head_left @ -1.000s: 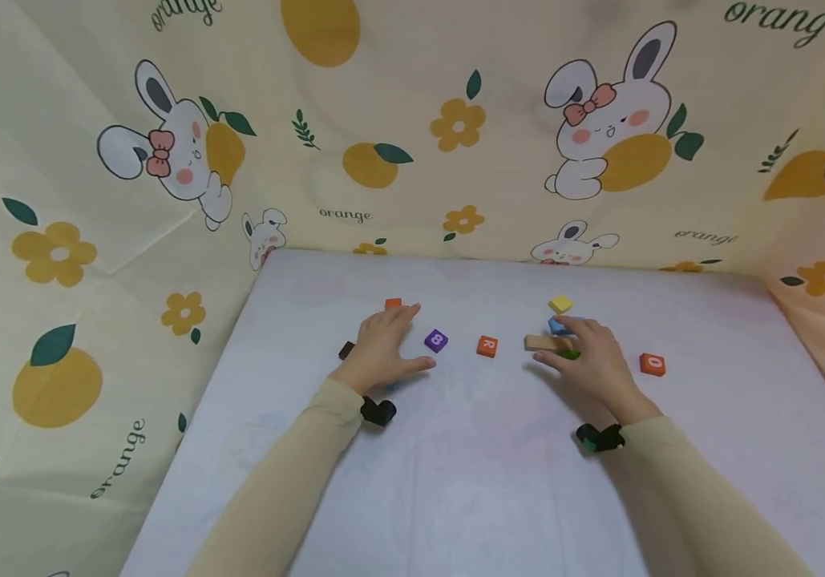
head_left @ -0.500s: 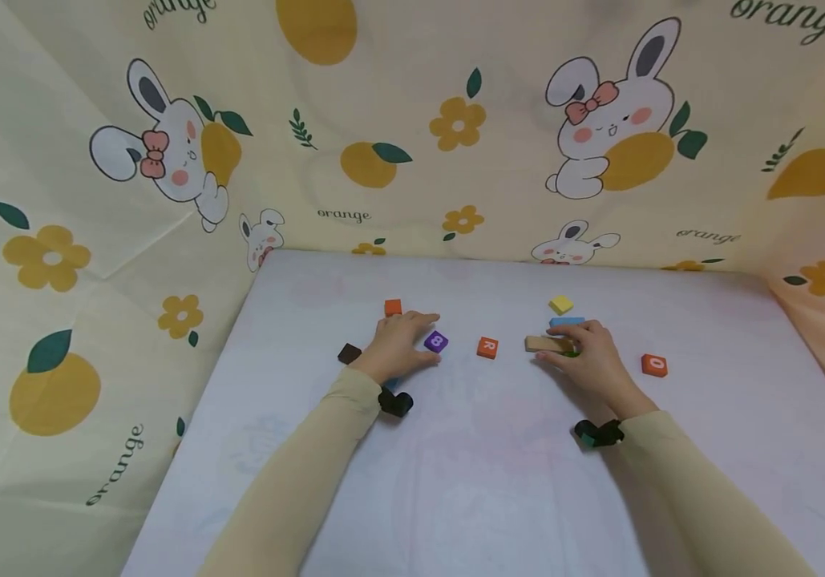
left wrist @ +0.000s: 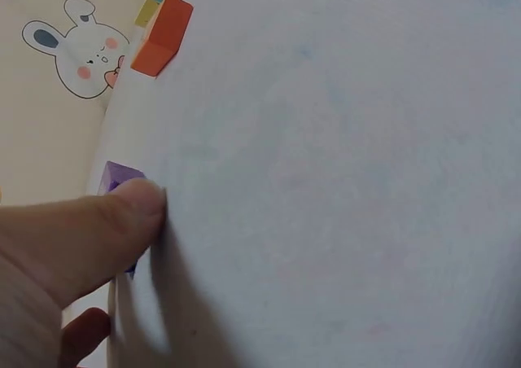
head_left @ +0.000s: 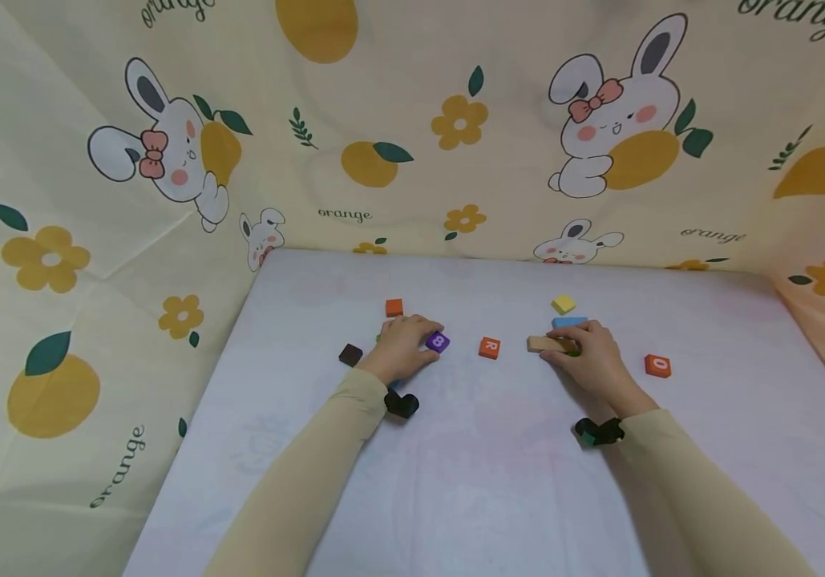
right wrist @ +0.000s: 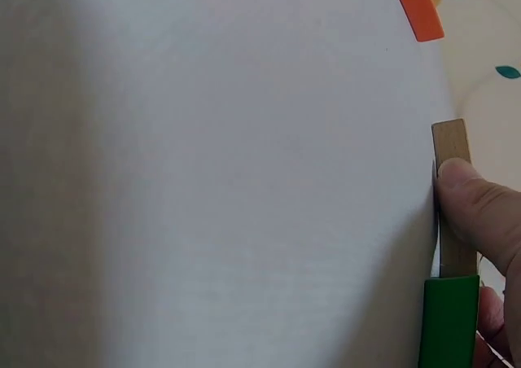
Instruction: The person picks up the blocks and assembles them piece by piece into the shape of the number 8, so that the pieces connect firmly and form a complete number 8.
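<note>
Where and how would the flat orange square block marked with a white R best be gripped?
Probably by its near and far edges, pinched from above: the orange square block lies flat, letter face up, with those two sides free, while the purple square block and light-brown wooden bar flank it left and right.

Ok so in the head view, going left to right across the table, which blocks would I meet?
Dark block, far orange block, purple block, orange R block, wooden block, rightmost orange block. The others overlap too much sideways to order.
</note>
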A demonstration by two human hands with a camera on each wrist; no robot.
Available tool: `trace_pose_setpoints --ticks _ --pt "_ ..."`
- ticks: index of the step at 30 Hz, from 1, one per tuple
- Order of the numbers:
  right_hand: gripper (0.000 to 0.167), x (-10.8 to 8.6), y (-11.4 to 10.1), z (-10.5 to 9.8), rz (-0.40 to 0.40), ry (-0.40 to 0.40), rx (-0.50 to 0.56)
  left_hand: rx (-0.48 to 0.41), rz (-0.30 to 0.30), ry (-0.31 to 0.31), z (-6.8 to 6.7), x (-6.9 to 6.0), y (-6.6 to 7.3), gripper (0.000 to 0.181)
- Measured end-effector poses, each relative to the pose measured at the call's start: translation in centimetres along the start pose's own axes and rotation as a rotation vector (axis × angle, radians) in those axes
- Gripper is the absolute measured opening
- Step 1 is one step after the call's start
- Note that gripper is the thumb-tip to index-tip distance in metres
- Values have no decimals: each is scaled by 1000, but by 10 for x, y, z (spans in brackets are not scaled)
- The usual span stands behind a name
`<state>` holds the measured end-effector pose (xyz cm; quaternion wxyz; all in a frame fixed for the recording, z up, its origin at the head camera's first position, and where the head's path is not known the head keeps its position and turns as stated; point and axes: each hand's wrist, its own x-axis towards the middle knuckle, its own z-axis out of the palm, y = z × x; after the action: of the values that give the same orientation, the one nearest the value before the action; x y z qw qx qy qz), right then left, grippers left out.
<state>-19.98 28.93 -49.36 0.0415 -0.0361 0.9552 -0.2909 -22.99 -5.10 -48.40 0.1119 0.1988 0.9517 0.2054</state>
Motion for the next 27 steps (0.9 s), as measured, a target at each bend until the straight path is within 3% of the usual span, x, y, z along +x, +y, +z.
trace_pose_setpoints --ticks 11,19,23,27 --pt "48 1 -2 -1 -32 18 -36 -13 -17 13 2 -2 -3 38" --pt "37 -4 -22 -7 -112 106 16 -22 -2 64 1 -14 -4 39" --pt "39 -13 -41 1 -124 42 123 -63 20 80 -2 -25 -1 37" --pt "46 -22 -55 16 -106 -46 167 -81 44 49 -3 -35 3 39"
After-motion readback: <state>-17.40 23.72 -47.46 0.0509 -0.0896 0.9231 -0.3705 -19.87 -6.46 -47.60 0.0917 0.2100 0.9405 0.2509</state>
